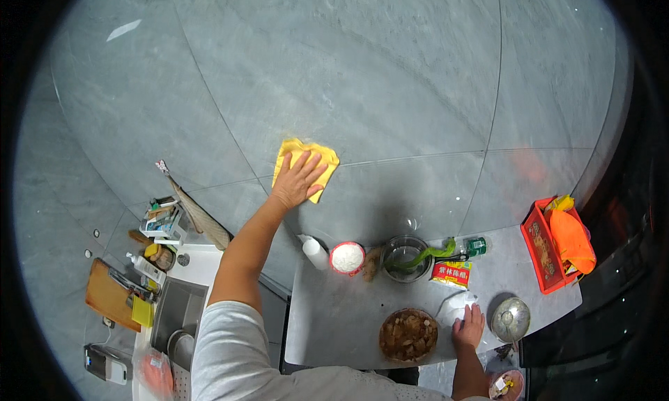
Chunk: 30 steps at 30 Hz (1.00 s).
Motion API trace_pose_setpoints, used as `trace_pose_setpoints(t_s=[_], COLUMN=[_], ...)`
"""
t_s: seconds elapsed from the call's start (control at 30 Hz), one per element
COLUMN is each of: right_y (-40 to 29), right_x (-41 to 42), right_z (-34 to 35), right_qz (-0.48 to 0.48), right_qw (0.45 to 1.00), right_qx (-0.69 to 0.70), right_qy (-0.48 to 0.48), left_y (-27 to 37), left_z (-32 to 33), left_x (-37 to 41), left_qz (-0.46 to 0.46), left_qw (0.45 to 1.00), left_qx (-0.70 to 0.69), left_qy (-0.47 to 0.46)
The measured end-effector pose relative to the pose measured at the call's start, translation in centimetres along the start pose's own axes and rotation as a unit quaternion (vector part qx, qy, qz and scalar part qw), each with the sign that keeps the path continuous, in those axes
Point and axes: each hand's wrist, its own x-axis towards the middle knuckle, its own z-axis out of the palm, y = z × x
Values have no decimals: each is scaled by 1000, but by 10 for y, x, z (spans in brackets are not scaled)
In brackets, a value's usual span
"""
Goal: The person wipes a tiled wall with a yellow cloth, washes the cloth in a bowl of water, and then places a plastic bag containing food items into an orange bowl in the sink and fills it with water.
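My left hand (298,181) lies flat, fingers spread, over a yellow cloth (328,163), holding it against the grey tiled wall (366,87). Low on the right, my right hand (470,325) rests palm down at the table (334,322), fingers slightly apart. Beside its fingertips is a crumpled white sheet or bag (456,306); whether they touch it I cannot tell. Left of that hand stands a bowl of brown chunks (407,335). To its right is a metal bowl (511,320) with a spoon-like utensil.
Along the wall edge are a white roll (315,253), a red-rimmed bowl of white powder (347,258), a glass bowl (397,275) with a green vegetable (441,251), a red-yellow packet (452,274), a green-labelled bottle (476,247) and a red basket (541,254). Left, a sink (180,301) adjoins a cutting board (107,291).
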Motion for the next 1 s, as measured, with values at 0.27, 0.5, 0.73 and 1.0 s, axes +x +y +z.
trace_pose_setpoints(t_s=[0.27,0.5,0.73,1.0], right_y=[-5,3,-2,2], right_x=[0,1,5,2], right_z=[-5,4,1,5], right_qz=[1,0,3,-28], right_qw=[1000,1000,999,999], right_qx=[-17,-18,-34,-36], right_qy=[-8,-17,-26,-5], left_y=[-53,-94,10,84], left_z=[-65,-123,-52,30], left_x=[94,214,164,44], left_qz=[-4,-178,-257,73], left_qw=[1000,947,945,997], left_qx=[3,25,-20,-32], left_qy=[-16,265,203,21])
